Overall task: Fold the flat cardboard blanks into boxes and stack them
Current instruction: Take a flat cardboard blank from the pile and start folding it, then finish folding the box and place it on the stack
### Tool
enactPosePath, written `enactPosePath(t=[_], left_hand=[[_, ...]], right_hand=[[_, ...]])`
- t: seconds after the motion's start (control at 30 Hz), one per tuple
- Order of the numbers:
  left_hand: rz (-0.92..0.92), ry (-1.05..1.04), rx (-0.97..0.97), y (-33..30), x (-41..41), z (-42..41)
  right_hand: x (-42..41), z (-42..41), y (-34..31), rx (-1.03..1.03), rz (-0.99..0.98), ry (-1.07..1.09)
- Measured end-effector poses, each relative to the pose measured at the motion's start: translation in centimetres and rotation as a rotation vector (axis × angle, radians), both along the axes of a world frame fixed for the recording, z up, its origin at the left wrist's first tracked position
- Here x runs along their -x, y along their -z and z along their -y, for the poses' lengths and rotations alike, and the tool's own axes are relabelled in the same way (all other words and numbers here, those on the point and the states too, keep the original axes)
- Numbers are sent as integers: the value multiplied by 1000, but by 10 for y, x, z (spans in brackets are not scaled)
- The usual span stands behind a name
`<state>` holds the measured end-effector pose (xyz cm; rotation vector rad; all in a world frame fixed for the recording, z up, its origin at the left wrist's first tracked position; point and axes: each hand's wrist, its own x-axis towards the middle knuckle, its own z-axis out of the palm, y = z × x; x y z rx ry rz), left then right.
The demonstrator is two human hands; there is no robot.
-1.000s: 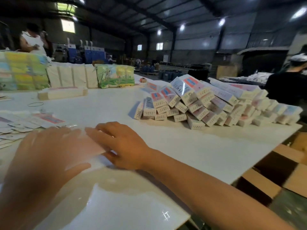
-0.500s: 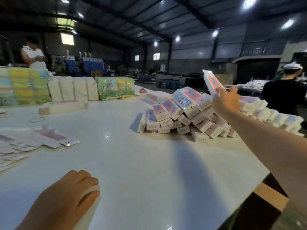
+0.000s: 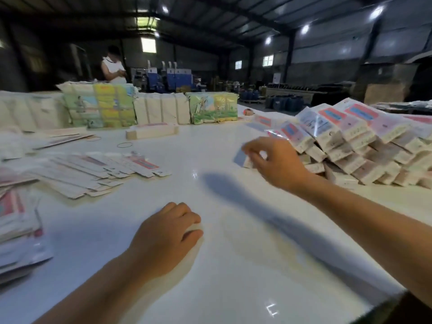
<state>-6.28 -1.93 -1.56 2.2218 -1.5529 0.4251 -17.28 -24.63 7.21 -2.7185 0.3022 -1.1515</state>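
Left hand (image 3: 167, 235) knuckles-up, fingers curled under, forearm low. Right hand (image 3: 272, 161) raised, arm outstretched, fingers loosely bent, blurred.

Industrial packing hall: dark steel-truss roof, high lamps, blue machines (image 3: 171, 77) far beyond the fingers (image 3: 251, 149). A pile of folded boxes (image 3: 355, 141) right of them; flat blanks (image 3: 98, 170) left, on a long white table (image 3: 233, 265).

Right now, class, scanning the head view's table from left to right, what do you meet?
Flat cardboard blanks → left hand → right hand → stack of folded boxes.
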Motion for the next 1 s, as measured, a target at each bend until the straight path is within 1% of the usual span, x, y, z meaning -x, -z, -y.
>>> enactPosePath(t=[0.07,0.1,0.13,0.2,0.33,0.43,0.5,0.6,0.63,0.77,0.87,0.93,1.0], left_hand=[[16,-8,-11,2,-1,-1],[17,-1,-7,2,-1,-1],[14,-1,-5,2,-2,-2],[1,-14,-18,1,-1,-2],[-19,-50,-82,-4,1,1],[-101,-73,-129,-8,0,-2],[-159,-133,-134,-13,-6,-8],[-259,-304,-86,-34,-33,-27],[-249,-367,-77,-45,-47,-36],[10,-669,-158,-91,-117,-89],[128,-927,-315,-110,-166,-133],[108,-1065,-422,-108,-191,-160],[-18,-1195,-484,-98,-207,-180]], right_hand=[[-15,-40,42,76,-231,-99],[-21,-54,58,113,-321,-118],[-25,-62,71,123,-368,-136],[-28,-68,81,95,-378,-181],[-29,-62,84,34,-324,-214],[-29,-61,87,13,-308,-236],[-31,-58,88,22,-274,-261],[-34,-52,93,57,-233,-299],[-36,-49,95,66,-239,-303],[-41,-39,102,53,-263,-301],[-41,-40,101,33,-269,-285],[-42,-41,100,18,-287,-261],[-40,-42,98,18,-287,-237]])
